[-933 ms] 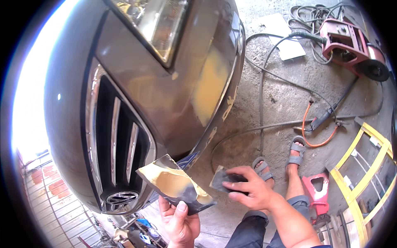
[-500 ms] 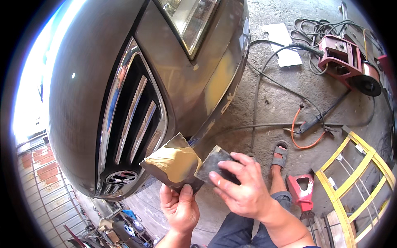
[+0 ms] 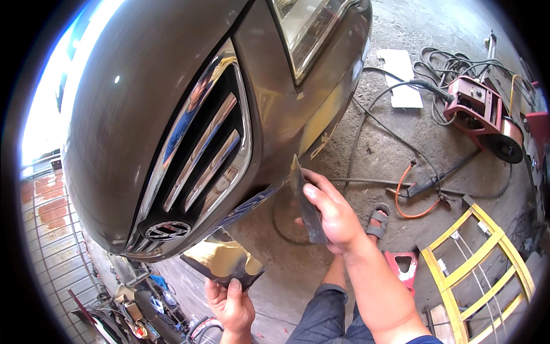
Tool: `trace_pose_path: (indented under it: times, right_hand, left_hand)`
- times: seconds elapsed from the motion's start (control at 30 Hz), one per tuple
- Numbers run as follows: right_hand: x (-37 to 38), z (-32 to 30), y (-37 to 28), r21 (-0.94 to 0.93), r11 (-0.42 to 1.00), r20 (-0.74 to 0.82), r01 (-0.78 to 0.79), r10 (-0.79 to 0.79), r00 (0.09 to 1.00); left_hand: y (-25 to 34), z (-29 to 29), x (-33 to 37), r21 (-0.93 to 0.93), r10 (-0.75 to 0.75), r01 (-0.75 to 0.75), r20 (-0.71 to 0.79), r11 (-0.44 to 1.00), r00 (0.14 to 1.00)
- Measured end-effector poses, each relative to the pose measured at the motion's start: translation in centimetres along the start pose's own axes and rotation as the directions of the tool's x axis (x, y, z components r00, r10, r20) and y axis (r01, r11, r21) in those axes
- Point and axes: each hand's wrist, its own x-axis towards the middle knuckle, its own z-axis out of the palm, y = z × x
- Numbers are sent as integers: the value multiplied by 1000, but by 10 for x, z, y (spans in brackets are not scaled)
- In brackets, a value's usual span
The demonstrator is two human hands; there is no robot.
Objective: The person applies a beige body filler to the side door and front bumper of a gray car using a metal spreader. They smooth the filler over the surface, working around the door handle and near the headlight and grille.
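My left hand (image 3: 234,307) pinches the lower edge of a dark flat plate (image 3: 250,278) between thumb and fingers. A smear of tan-yellow putty (image 3: 220,258) covers much of the plate's top face. My right hand (image 3: 331,213) grips a dark, thin, flat spreader (image 3: 307,207), turned almost edge-on, its tip pointing up toward the car's bumper corner. Whether the spreader touches the car cannot be made out. The brown-grey car front (image 3: 269,123) fills the left and middle, with a yellowish filler patch (image 3: 322,121) low on its side below the headlight (image 3: 315,37).
On the concrete floor at right stand a red wire-feed welding unit (image 3: 471,94) with coiled black cables, an orange hose (image 3: 399,198) and a white sheet (image 3: 402,71). A yellow metal frame (image 3: 452,281) and red stand (image 3: 405,268) lie nearer. Clutter (image 3: 134,301) sits lower left.
My right hand has lifted the spreader off the plate, up toward the bumper, turning it edge-on. My left hand with the plate has dropped down and left. The view has shifted somewhat.
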Motion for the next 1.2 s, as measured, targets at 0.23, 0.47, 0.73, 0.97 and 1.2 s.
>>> trace_pose_path:
  times: [0.23, 0.47, 0.73, 0.97, 1.2]
  right_hand:
    - [16, 35, -19, 65, 992, -34, -109, 111, 993]
    - [39, 62, -2, -341, 931, -273, 129, -229, 934]
    - [30, 105, 21, -643, 717, -263, 270, -537, 802]
    - [15, 70, -9, 80, 996, -227, 40, -21, 974]
    - [40, 90, -5, -577, 794, -307, 191, -427, 851]
  left_hand:
    - [24, -10, -2, -40, -25, 22, -64, 999, 998]
    - [38, -31, 9, -76, 40, -41, -18, 996, 999]
    - [59, -58, 33, -72, 11, -9, 31, 997, 999]
    - [63, -63, 56, -56, 69, -63, 122, 996, 990]
    - [76, -25, 70, -67, 81, -69, 205, 995, 975]
